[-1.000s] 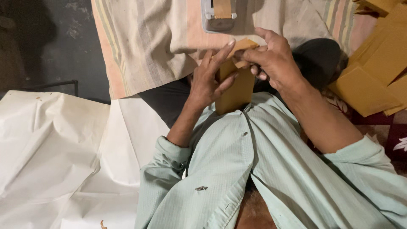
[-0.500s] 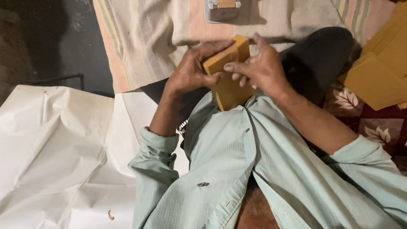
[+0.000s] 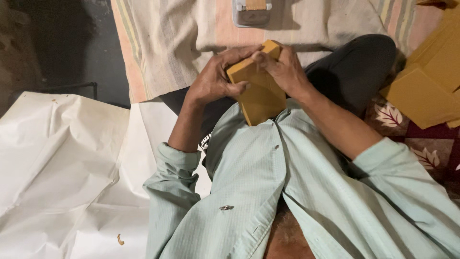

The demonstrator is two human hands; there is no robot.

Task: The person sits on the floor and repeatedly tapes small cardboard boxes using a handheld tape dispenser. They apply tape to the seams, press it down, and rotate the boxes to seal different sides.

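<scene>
Just above the chest, a mustard-brown stack of flat paper envelopes (image 3: 261, 96) sits gripped between both hands, tilted, its lower corner resting on the pale green shirt (image 3: 258, 182). Left hand (image 3: 215, 79) wraps the stack's left edge, thumb pressed on the face; right hand (image 3: 282, 69) clamps the top right corner, fingers curled over it. Edges look crisp, the surface matte and smooth. Over on the right, loose envelopes (image 3: 426, 91) of the same colour lie fanned on a dark red floral rug (image 3: 421, 144). Ahead, a striped woven cloth (image 3: 182, 43) carries a small grey device (image 3: 252, 12). Left side, big crumpled white paper sheets (image 3: 62, 168) cover the floor.
</scene>
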